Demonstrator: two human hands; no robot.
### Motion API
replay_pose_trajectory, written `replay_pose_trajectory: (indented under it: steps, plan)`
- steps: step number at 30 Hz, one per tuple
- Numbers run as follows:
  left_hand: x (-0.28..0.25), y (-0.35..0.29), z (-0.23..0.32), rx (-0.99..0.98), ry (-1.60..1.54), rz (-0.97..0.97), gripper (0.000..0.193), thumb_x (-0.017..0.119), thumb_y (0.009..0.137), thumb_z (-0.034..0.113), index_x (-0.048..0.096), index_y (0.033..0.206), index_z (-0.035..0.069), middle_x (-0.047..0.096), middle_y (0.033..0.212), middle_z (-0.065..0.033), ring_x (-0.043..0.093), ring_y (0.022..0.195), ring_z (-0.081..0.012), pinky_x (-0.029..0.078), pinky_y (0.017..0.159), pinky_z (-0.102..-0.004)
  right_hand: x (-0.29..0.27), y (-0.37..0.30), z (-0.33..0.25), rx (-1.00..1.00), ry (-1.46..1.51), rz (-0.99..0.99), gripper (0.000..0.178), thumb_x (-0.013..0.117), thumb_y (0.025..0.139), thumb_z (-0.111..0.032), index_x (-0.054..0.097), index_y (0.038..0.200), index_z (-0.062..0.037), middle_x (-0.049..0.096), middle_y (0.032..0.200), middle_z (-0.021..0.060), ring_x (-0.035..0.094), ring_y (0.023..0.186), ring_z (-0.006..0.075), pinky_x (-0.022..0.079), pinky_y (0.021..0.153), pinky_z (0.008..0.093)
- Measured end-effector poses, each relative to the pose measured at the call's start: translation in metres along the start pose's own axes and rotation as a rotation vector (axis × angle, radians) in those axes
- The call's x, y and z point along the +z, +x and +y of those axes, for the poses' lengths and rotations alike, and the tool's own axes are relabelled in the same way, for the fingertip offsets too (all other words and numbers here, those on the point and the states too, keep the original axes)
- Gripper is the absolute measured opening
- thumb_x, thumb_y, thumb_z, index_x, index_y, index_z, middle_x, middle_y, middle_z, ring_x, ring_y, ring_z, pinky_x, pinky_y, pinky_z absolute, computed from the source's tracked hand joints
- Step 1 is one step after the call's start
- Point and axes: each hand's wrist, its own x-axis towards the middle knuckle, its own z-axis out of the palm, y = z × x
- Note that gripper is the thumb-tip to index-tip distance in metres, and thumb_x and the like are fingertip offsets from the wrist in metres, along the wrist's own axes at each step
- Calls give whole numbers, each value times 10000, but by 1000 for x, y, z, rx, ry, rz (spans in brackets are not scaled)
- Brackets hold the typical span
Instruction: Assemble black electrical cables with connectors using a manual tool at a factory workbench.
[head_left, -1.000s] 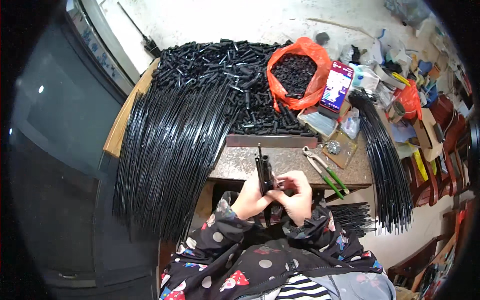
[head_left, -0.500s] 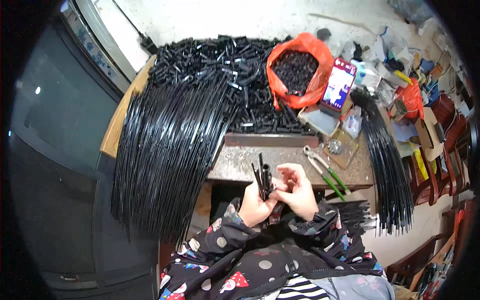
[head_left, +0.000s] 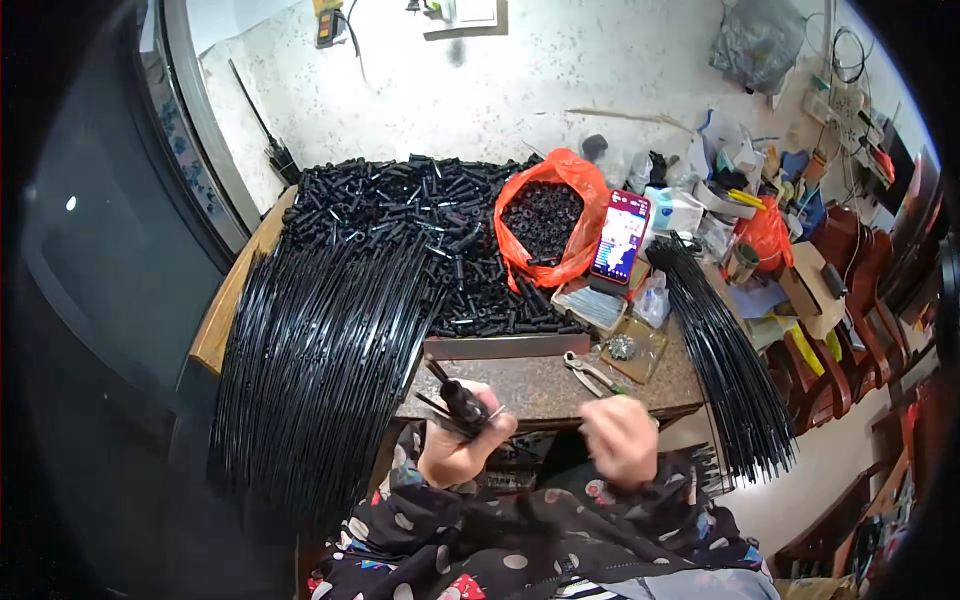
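Observation:
My left hand is closed around a black tubular plastic piece, with a few thin black rods beside it in the same grip. The piece tilts up toward the table edge. My right hand is apart from it, to the right, its fingers curled and smeared by motion, so I cannot see whether anything is in them. Just beyond that hand lie pincers with green handles, partly hidden by it. A wide bundle of long black rods hangs over the table's front edge at the left.
Black tubular pieces are heaped behind a metal bar. An orange-red plastic bag holds small black parts. Beside it stand a lit phone and a tray of thin pins. Another rod bundle hangs at the right.
My hands were together on the black piece and have separated: the left moved left with it, the right moved right and down. The view has tilted up, showing more wall.

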Motion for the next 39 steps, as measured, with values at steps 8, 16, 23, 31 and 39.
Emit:
replay_pose_trajectory:
  steps: [8,16,23,31,39]
  plan:
    - [25,9,18,-45,198,-110,391,607,605,33,425,951,31,348,539,67,294,463,-15,231,411,-160,11,-66,17,764,-138,-485,363,471,532,11,452,887,-62,378,881,144,397,811,272,363,671,322]
    - [-14,13,24,-133,21,-41,894,764,382,179,290,1121,8,308,547,92,283,453,2,230,399,-134,-33,-11,-32,427,466,-393,175,580,544,-85,510,701,-52,416,858,67,400,813,210,322,704,311]
    - [-14,7,37,-155,94,148,943,730,337,298,288,1076,-86,394,528,73,350,476,2,293,470,-133,-57,17,-59,-128,-296,-278,246,582,400,-150,523,625,-70,444,844,29,372,854,277,266,711,392]
    - [-15,9,38,-34,-95,69,875,715,380,295,316,1044,-114,429,525,56,377,467,2,278,436,-121,-58,21,-43,419,646,-584,140,534,626,-64,530,717,43,521,811,128,503,760,243,410,632,298]
    - [-5,18,32,18,-10,-78,663,759,388,214,458,934,-10,479,678,12,397,596,-42,345,537,-178,-20,-16,-39,1144,1534,-1063,284,514,673,-41,392,921,27,501,611,84,539,516,190,437,445,260]
